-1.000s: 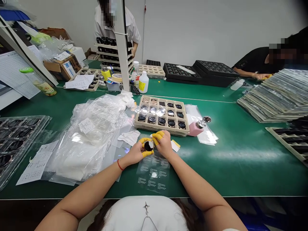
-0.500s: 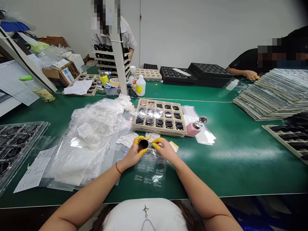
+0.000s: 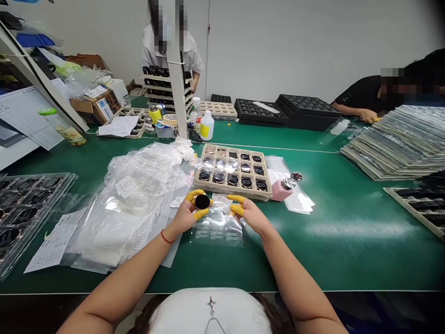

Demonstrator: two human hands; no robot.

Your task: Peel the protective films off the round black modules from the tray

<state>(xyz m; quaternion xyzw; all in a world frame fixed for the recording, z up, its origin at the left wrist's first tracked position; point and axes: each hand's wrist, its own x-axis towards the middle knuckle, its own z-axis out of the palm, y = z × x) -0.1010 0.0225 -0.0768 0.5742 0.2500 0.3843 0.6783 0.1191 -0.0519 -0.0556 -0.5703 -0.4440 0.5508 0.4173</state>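
Observation:
My left hand (image 3: pixel 189 211), in yellow finger covers, grips a round black watch face (image 3: pixel 202 201) by its edge. To its right, my right hand (image 3: pixel 245 211) also wears yellow covers. Its thumb and forefinger meet the upper right of a clear film sheet (image 3: pixel 217 232) printed with small white text; the exact grip is hard to make out. The sheet lies below and between both hands. Just beyond them is a beige compartment tray (image 3: pixel 229 189) of round dark watch faces, with clear film over part of it. White tissue (image 3: pixel 177 202) lies by my left hand.
Crumpled plastic bags (image 3: pixel 139 185) spread on the left beside a clear tray (image 3: pixel 38 204). A pink pump bottle (image 3: pixel 280 189) stands right of the beige tray. Stacked sheets (image 3: pixel 399 139) rise at far right. Two co-workers are across the table, behind black trays (image 3: pixel 260 113) and a white post (image 3: pixel 179 93).
My left hand has turned the watch face and shifted slightly left. My right hand has moved right, away from it. The printed film sheet has moved farther from me.

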